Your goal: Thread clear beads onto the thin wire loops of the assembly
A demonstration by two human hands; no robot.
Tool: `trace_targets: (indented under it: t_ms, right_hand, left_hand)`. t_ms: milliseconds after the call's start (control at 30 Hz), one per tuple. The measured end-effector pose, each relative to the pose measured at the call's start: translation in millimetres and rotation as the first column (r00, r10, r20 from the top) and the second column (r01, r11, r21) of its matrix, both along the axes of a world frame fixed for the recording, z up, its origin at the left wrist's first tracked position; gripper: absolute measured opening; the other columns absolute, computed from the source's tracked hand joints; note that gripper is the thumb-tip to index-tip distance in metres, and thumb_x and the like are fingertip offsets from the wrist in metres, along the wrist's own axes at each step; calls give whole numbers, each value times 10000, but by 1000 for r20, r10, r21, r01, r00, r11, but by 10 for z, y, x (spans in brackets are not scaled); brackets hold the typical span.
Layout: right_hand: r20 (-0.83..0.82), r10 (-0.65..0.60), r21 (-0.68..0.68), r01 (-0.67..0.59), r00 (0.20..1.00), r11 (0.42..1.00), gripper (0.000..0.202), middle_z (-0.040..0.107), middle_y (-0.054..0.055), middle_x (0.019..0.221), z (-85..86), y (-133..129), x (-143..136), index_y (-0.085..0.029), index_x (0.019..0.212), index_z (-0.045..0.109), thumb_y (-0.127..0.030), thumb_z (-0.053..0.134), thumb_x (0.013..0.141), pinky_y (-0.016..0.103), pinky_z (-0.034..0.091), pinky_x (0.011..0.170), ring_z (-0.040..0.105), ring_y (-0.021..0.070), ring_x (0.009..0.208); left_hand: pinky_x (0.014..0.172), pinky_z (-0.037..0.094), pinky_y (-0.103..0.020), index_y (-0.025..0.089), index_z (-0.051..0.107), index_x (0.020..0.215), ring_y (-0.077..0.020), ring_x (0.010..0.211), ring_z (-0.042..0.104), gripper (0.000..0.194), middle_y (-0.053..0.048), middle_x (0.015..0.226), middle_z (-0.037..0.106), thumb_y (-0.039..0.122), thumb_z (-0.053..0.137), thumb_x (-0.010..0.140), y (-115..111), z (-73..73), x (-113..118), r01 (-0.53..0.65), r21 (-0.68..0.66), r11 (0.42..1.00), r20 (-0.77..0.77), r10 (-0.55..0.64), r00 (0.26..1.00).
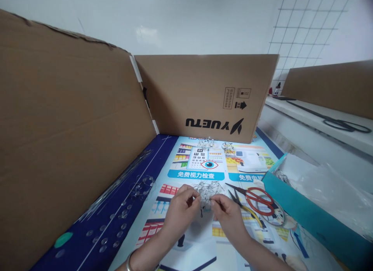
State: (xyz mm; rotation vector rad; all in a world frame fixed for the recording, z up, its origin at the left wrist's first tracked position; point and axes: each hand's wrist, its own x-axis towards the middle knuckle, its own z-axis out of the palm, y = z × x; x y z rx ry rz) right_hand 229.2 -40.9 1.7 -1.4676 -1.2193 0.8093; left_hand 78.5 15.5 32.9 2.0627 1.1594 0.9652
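A tangle of thin wire strung with clear beads point(208, 190) lies over the printed table cover, between both hands. My left hand point(184, 205) is closed in a pinch at its left edge. On the opposite side, my right hand point(227, 213) pinches the wire between thumb and fingers. What exactly lies under the fingertips is too fine to make out. Just right of the tangle are scissors with red handles point(260, 201) and pliers with yellow handles point(251, 214). They partly overlap a coil of wire point(279, 221).
Cardboard panels point(175, 96) wall off the back and left. Loose clear beads point(119, 234), straight wires point(113, 185) and another wire tangle point(143, 186) lie at left. Two beaded clusters point(205, 143) sit at the back. A teal box point(309, 220) holding clear plastic stands at right.
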Motion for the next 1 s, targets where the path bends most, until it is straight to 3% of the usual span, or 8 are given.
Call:
trace_targets:
  t_ms: [567, 1000]
  right_hand:
    - [52, 42, -19, -41, 998, 999, 193, 522, -17, 607, -52, -7, -1, -177, 810, 599, -337, 492, 803, 213, 412, 487, 513, 109, 492]
    - [-90, 21, -31, -24, 996, 999, 188, 497, -39, 543, -23, 8, 14, -169, 793, 585, -345, 517, 792, 209, 388, 467, 487, 101, 455]
  left_hand:
    - [588, 382, -247, 168, 538, 635, -146, 667, 507, 134, -10, 694, 508, 143, 469, 747, -14, 16, 14, 3, 9, 1000, -10, -3, 1000]
    - [573, 373, -242, 171, 527, 619, -140, 650, 495, 152, -5, 675, 498, 133, 455, 748, 9, -7, 4, -2, 15, 1000, -2, 2, 1000]
